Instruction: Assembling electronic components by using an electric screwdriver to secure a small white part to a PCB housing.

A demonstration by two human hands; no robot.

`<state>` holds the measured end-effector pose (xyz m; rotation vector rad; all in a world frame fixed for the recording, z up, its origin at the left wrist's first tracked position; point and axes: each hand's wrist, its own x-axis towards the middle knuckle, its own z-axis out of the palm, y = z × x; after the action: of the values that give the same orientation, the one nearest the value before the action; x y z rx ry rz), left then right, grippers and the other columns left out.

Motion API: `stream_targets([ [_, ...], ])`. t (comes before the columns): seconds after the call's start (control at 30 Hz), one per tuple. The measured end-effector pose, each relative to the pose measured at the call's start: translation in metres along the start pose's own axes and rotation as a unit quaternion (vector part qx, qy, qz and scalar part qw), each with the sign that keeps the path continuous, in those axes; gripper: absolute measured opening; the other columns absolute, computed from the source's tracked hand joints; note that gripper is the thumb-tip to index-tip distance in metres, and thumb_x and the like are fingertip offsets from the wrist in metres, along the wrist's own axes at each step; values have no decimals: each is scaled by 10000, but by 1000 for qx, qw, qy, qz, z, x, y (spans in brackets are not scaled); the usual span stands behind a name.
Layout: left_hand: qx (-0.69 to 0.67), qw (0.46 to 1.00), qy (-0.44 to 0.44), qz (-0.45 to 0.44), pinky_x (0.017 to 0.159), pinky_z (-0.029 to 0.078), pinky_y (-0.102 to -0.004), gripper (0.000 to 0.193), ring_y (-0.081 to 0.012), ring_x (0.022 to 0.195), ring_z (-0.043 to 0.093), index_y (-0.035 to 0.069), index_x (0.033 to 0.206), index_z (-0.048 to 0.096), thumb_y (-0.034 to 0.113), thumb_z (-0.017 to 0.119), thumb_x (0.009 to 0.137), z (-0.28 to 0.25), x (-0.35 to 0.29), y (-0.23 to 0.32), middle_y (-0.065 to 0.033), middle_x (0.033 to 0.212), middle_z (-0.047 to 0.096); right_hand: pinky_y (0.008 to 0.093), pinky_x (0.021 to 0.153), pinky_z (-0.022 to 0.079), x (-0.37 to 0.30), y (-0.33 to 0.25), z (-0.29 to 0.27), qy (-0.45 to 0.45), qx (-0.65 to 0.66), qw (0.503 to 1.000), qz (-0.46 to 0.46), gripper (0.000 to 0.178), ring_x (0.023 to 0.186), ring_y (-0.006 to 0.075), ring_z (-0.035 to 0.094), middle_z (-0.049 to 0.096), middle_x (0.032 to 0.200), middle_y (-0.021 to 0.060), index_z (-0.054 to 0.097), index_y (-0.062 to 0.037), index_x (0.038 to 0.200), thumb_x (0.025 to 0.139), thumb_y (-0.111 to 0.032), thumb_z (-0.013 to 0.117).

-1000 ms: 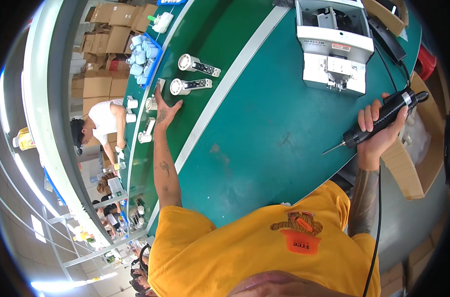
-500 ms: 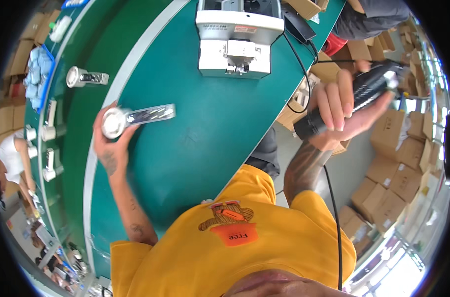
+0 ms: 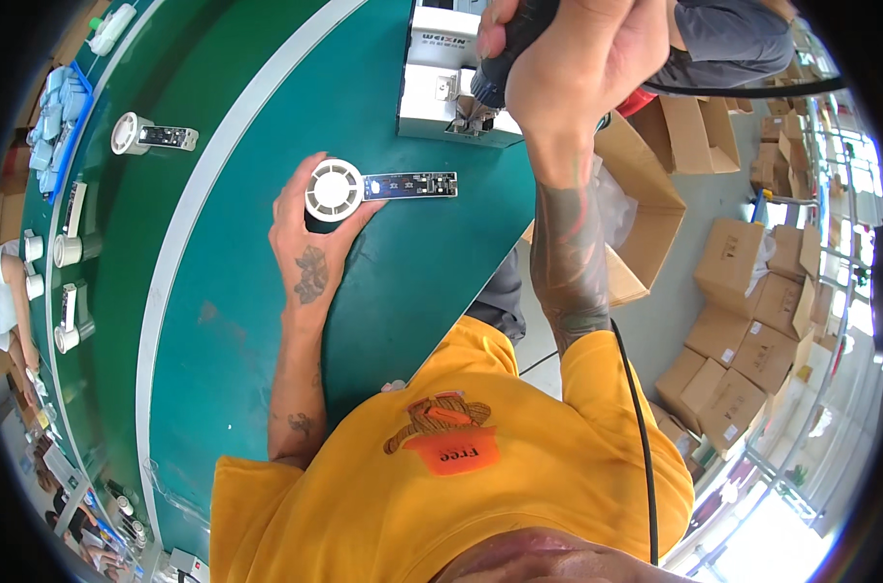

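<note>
Fan unit (image 3: 381,186), brought farther over the bench (image 3: 422,262) at eleven o'clock, is grasped by the left hand (image 3: 310,228), while the right hand (image 3: 587,73), clenched round the screwdriver (image 3: 521,47) (bit indistinct), has swung to the machine (image 3: 426,95) at twelve, bringing tool and unit nearer together.

The top edge cut off part of the right hand (image 3: 597,73) and the black screwdriver (image 3: 505,63), whose bit could not be made out. The white machine (image 3: 432,97) was partly hidden behind them.
</note>
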<state>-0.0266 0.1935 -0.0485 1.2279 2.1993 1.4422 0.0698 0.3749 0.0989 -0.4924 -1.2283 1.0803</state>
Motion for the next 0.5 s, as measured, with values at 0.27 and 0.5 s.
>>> stream_targets([
  [0.27, 34, 999, 16, 25, 956, 533, -400, 720, -296, 1087, 653, 71, 1301, 646, 210, 971, 675, 3, 5, -7, -95, 1225, 713, 264, 363, 359, -26, -27, -4, 62, 64, 985, 147, 714, 374, 150, 462, 500, 532, 65, 518, 13, 1122, 974, -686, 515],
  [0.5, 38, 998, 21, 39, 956, 533, -399, 723, -291, 1094, 652, 72, 1294, 653, 226, 976, 666, 9, 8, -8, -92, 1231, 714, 278, 371, 391, -34, -18, -19, 30, 62, 980, 185, 753, 382, 161, 472, 514, 552, 80, 492, 18, 1142, 959, -711, 535],
])
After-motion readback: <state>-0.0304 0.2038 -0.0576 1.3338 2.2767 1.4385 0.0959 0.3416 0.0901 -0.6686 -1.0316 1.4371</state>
